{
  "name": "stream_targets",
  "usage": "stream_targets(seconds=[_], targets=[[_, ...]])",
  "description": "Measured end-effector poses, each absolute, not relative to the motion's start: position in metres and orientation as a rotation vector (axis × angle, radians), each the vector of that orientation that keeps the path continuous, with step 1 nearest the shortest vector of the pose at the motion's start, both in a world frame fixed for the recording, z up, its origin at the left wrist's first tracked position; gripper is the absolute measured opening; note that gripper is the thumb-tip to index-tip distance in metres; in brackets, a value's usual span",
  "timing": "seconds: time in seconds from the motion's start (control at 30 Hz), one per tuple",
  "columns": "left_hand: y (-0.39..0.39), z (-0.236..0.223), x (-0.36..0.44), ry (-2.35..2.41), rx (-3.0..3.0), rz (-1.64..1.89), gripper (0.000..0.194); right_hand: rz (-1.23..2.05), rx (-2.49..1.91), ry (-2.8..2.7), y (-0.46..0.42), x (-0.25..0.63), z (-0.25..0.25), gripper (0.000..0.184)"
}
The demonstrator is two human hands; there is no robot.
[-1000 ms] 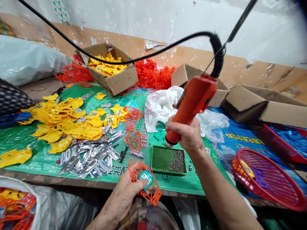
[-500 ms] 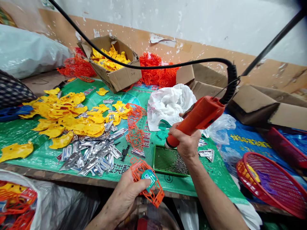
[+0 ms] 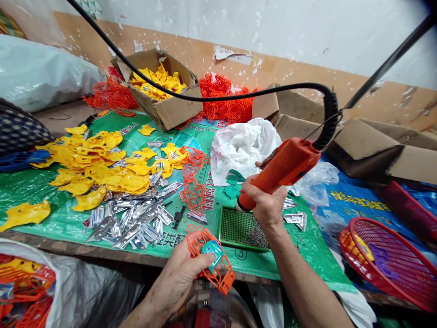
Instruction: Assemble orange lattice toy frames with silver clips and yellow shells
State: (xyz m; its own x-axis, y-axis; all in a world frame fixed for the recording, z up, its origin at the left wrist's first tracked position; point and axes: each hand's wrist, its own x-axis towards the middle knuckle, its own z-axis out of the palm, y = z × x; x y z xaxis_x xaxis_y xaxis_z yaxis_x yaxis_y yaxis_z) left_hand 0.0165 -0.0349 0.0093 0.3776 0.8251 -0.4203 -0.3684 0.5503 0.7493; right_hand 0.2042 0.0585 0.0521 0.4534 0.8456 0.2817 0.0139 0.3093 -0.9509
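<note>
My left hand (image 3: pixel 182 269) is closed on an orange plastic lattice frame (image 3: pixel 223 280) at the table's front edge, its thumb pressing a small teal plastic part (image 3: pixel 212 254) against it. Wrapped round a corded orange electric screwdriver (image 3: pixel 282 166) is my right hand (image 3: pixel 268 202). The screwdriver's tip points down and left, over a green mesh tray (image 3: pixel 232 228). Small metal screws (image 3: pixel 256 236) lie heaped at the tray's right end. Left of the tray are another orange lattice frame (image 3: pixel 194 182), a pile of silvery parts (image 3: pixel 133 223) and many yellow plastic shells (image 3: pixel 99 164).
A cardboard box (image 3: pixel 170 109) of yellow shells stands at the back. White cloth or bag (image 3: pixel 242 146) lies behind the tray. Open cartons (image 3: pixel 362 146) and a red basket (image 3: pixel 403 269) are on the right. A sack (image 3: pixel 64 282) of orange parts sits front left. The black cable (image 3: pixel 218 96) spans overhead.
The whole view has shifted very slightly. Both hands keep their holds on the orange frame and the screwdriver, almost unmoved.
</note>
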Motion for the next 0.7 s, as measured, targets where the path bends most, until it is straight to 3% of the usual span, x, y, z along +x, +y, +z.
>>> stream_targets(seconds=[0.5, 0.7], targets=[[-0.04, 0.01, 0.018, 0.798, 0.609, 0.831, 0.025, 0.676, -1.062, -0.965, 0.062, 0.207, 0.048, 0.012], [-0.042, 0.012, 0.018, 0.788, 0.658, 0.842, 0.019, 0.761, -0.923, -0.936, 0.046, 0.209, 0.074, 0.011]])
